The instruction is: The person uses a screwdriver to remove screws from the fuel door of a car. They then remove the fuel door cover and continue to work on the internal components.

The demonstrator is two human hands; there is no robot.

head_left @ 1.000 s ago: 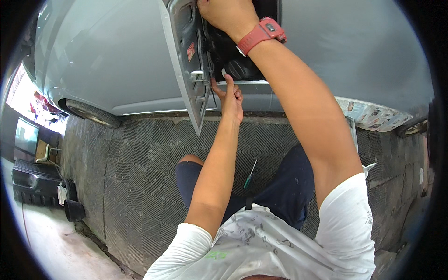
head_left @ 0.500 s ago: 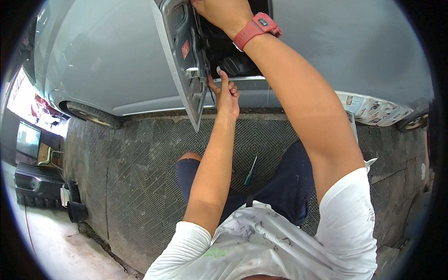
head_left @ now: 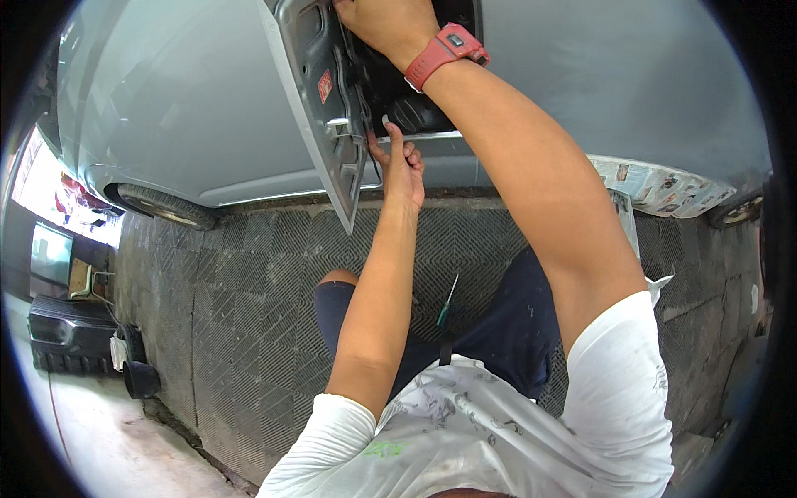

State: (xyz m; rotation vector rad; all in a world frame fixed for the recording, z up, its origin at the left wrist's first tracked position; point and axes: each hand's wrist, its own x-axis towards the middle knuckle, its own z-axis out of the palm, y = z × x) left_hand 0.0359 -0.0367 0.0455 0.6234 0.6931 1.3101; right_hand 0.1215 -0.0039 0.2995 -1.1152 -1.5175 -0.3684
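Note:
A grey car door (head_left: 334, 124) stands partly open, its dark inner metal side and a small red label facing the doorway. My left hand (head_left: 401, 170) is at the door's hinge-side edge. Its thumb points up and stands apart from the index finger, which touches that edge; the other fingers are curled, and I make out nothing held. Higher up, my right hand (head_left: 390, 29) reaches to the door's upper part. Its fingers are largely cut off by the picture's top edge, so their grip is hidden. A red watch (head_left: 448, 54) is on that wrist.
A screwdriver (head_left: 447, 303) with a green handle lies on the patterned floor (head_left: 249, 290) between my legs. Newspaper sheets (head_left: 660, 184) cover the car's lower side at right. A car wheel (head_left: 166, 206) is at left. A black plastic car part (head_left: 70, 332) lies far left.
The car and door sit slightly farther left in the picture, as the view has shifted a little. Both hands stay at about the same places on the door.

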